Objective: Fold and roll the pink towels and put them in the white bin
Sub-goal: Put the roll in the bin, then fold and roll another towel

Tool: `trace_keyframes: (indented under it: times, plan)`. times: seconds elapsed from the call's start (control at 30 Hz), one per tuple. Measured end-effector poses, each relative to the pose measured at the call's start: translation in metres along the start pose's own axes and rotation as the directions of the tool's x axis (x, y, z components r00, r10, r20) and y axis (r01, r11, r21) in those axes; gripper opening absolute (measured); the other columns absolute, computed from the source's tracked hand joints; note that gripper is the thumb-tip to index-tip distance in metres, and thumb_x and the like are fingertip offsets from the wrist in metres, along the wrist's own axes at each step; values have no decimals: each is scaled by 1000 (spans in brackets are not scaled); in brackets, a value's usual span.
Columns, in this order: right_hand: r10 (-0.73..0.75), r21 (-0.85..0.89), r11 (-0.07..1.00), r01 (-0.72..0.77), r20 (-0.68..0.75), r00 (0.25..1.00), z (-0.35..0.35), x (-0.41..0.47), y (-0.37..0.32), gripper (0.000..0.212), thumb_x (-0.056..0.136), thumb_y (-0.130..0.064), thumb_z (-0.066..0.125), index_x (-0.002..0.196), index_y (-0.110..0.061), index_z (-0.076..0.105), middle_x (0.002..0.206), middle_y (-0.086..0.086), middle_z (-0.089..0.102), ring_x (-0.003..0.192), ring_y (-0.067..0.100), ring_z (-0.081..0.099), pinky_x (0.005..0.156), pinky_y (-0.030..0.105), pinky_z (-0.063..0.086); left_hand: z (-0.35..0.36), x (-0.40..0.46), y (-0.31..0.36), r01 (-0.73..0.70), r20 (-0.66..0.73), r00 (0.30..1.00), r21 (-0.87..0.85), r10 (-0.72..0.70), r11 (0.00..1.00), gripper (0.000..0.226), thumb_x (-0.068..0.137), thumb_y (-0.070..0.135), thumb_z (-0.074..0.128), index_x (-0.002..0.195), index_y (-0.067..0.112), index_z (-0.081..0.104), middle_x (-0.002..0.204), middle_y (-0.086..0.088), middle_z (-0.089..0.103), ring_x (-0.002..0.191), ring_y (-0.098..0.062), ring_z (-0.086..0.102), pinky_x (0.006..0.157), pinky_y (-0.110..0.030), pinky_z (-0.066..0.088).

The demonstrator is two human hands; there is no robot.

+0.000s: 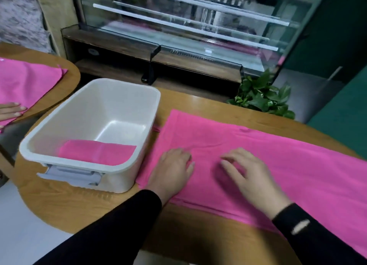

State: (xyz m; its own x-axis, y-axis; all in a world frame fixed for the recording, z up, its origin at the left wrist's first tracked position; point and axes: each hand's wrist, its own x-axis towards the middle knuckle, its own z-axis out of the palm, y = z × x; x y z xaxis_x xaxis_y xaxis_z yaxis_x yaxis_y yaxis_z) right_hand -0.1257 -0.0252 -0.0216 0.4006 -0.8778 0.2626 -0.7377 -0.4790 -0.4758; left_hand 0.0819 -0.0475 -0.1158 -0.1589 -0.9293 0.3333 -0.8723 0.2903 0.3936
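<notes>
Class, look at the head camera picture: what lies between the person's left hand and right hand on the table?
Only the spread pink towel lies between the left hand and right hand; both rest flat on it, as the head view shows.

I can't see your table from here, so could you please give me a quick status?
Left hand, right hand flat on spread towel. One rolled towel in bin. Nothing blocking.

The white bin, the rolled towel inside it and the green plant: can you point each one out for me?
white bin (111, 104): head view, bare inner back wall.
rolled towel (97, 152): head view, middle of the roll, lying in the bin.
green plant (260, 96): head view, leaves beyond the table's far edge.
</notes>
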Motion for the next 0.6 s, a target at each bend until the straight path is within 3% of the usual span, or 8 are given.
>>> trace_keyframes:
  times: [0.07, 0.13, 0.2, 0.33, 0.43, 0.5, 0.6]
  plan:
    - [149, -126, 984, -124, 208, 967, -7, -60, 61, 52, 91, -64, 46, 134, -38, 59, 135, -24, 52, 129, 1, 48, 113, 35, 38, 4, 1, -5, -6, 9, 1000, 26, 5, 1000, 21, 94, 40, 55, 93, 20, 61, 87, 0, 58, 91, -26, 56, 84, -40, 42]
    - [236, -211, 961, -176, 302, 924, -18, -107, 101, 63, 85, -75, 41, 144, -51, 43, 152, -33, 29, 146, -2, 26, 123, 29, 19, 6, 0, -7, -28, 20, 999, 52, 27, 998, 27, 95, 46, 52, 97, 21, 61, 89, 2, 56, 92, -24, 55, 83, -39, 43]
    - [267, -194, 957, -216, 295, 917, -29, -128, 116, 63, 84, -74, 44, 143, -53, 39, 155, -35, 21, 149, -4, 16, 124, 27, 10, 4, -2, -4, -76, 67, 995, 79, 71, 994, 37, 97, 56, 46, 107, 24, 62, 96, 5, 55, 97, -21, 53, 86, -39, 43]
    - [265, -183, 956, -227, 221, 938, -37, -148, 125, 64, 82, -68, 57, 142, -48, 46, 154, -34, 22, 146, -6, 15, 122, 25, 11, -4, -11, 2, -283, 256, 932, 70, 257, 957, 64, 91, 77, 33, 131, 34, 59, 131, 9, 53, 124, -13, 45, 102, -38, 34]
    - [222, -184, 962, -199, 114, 968, -35, -154, 124, 43, 89, -50, 65, 129, -35, 65, 144, -23, 49, 137, 4, 42, 117, 32, 30, -3, -23, 16, -384, 366, 865, 47, 342, 922, 75, 86, 85, 31, 139, 37, 53, 148, 12, 45, 137, -9, 35, 112, -37, 27]
    - [166, -256, 955, -149, 44, 985, -31, -154, 123, 28, 89, -33, 74, 117, -26, 74, 131, -11, 64, 124, 15, 59, 106, 40, 45, -2, -27, 28, -396, 353, 867, 59, 351, 917, 69, 90, 80, 35, 138, 35, 55, 147, 11, 48, 136, -10, 39, 109, -36, 32]
    - [138, -358, 924, -136, -23, 990, -26, -149, 119, 13, 92, -28, 70, 101, -19, 74, 108, -4, 71, 103, 20, 66, 89, 41, 54, -3, -30, 44, -377, 269, 899, 80, 345, 923, 50, 97, 60, 43, 133, 30, 60, 135, 10, 59, 126, -11, 52, 103, -37, 41]
